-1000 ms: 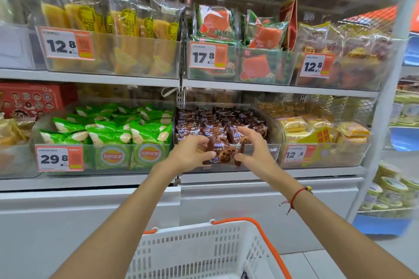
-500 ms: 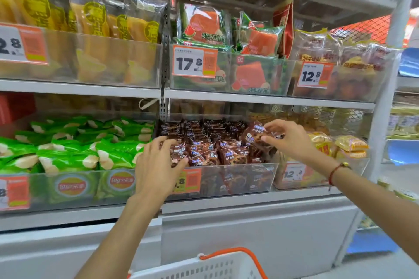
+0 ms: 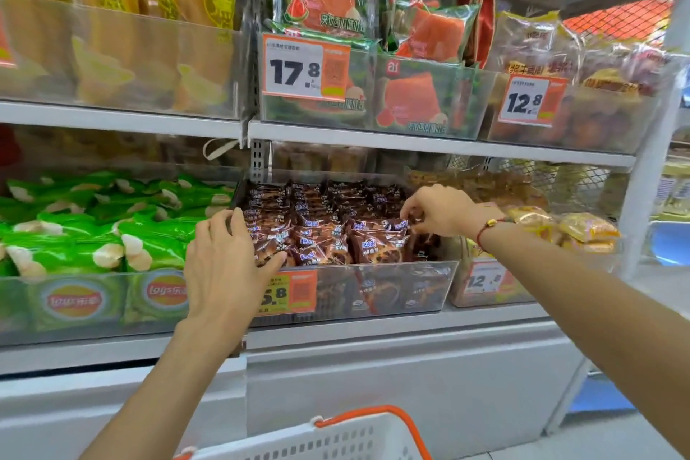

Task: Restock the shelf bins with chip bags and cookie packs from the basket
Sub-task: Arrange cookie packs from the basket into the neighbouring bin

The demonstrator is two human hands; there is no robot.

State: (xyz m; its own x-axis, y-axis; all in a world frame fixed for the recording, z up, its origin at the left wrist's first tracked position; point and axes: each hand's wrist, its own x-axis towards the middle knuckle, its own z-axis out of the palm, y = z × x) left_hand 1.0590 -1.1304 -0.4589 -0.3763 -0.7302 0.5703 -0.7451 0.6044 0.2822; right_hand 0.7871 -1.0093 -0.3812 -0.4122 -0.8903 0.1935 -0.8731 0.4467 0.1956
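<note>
shelf: white metal, clear bins lined along front edge
cookie bin: packed full
left hand: fingers flat on cookie packs
right hand: one pack pinched
basket: seen below

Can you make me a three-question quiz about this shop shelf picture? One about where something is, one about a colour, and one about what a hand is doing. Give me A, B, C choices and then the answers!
1. Where is the bin of brown cookie packs?
A. Right of the green Lay's chip bags
B. On the top shelf above the 17.8 price tag
C. Inside the basket

2. What colour is the basket's handle?
A. Blue
B. Orange
C. Black

3. What is the right hand doing?
A. Hanging down holding nothing
B. Gripping the basket handle
C. Pinching a cookie pack in the bin

Answers:
1. A, the brown packs sit next to the green bags on the same shelf.
2. B, the handle arching over the white basket is orange.
3. C, its fingertips are curled onto a pack at the bin's right side, while the left hand rests on the front-left packs.
</note>
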